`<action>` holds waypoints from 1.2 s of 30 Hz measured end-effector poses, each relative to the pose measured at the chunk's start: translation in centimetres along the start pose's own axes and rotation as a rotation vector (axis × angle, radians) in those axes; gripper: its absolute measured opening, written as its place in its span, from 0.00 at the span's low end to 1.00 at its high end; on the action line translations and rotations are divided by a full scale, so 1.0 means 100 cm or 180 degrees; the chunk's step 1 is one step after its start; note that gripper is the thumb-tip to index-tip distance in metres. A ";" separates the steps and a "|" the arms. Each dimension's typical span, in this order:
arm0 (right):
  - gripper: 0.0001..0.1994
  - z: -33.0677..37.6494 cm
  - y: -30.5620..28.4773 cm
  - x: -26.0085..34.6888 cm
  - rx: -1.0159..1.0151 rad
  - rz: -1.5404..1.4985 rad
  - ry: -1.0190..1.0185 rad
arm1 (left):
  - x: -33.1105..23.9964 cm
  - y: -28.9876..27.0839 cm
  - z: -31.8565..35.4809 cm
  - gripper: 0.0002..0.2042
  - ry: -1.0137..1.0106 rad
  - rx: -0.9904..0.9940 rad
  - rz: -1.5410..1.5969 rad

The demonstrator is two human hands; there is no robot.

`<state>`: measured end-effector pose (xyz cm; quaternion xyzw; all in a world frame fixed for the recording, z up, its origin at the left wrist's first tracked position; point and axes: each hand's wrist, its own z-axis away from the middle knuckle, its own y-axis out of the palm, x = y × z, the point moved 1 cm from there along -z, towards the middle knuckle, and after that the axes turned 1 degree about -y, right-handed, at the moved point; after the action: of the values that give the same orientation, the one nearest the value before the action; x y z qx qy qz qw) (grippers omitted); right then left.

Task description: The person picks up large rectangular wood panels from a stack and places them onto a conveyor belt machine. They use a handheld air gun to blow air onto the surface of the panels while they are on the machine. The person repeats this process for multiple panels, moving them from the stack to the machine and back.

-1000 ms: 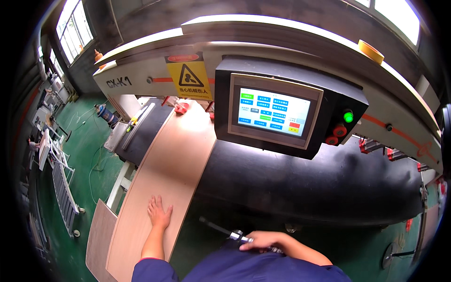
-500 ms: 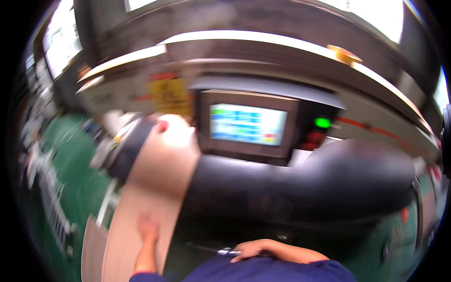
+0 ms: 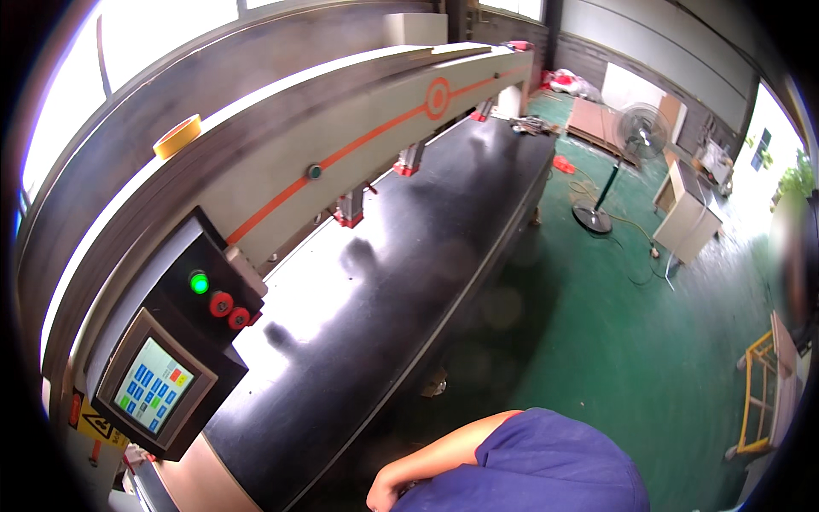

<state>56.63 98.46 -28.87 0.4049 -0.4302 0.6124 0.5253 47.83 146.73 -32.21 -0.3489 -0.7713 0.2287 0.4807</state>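
Note:
My right hand (image 3: 384,493) is low in the view, against my dark blue clothing, cut off by the lower edge. Its fingers are hidden, so I cannot make out whether it holds anything. My left hand is out of view. A pale wood-coloured panel (image 3: 205,476) lies across the near left end of a long black machine bed (image 3: 367,316). Over that end stands a black control box with a lit touch screen (image 3: 153,388). On the box are a green-lit button (image 3: 199,282) and two red knobs (image 3: 222,304).
A beam (image 3: 375,136) with an orange stripe and red-tipped clamps (image 3: 350,210) spans the bed. Yellow tape (image 3: 177,136) rests on top. Across the green floor (image 3: 614,341) are a standing fan (image 3: 640,132), a desk (image 3: 687,213) and a yellow-framed cart (image 3: 755,392).
My view has swung right along the machine, so the screen and panel now sit at the lower left. The left hand, earlier flat on the panel, has left view.

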 end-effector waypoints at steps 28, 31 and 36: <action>0.22 0.074 0.284 0.141 -0.0644 -0.1000 0.1399 | -0.007 -0.120 0.112 0.28 -0.0868 0.1367 0.3082; 0.19 0.072 0.305 0.106 -0.0873 -0.0912 0.1547 | 0.005 -0.171 0.141 0.27 -0.0805 0.1413 0.2453; 0.15 0.090 0.313 0.130 -0.1700 -0.1799 0.1811 | 0.009 -0.182 0.165 0.27 -0.0947 0.1246 0.2318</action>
<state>24.43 91.31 -16.97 0.1733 -0.2847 0.4003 0.8536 26.88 135.27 -26.28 -0.4635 -0.6010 0.5729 0.3094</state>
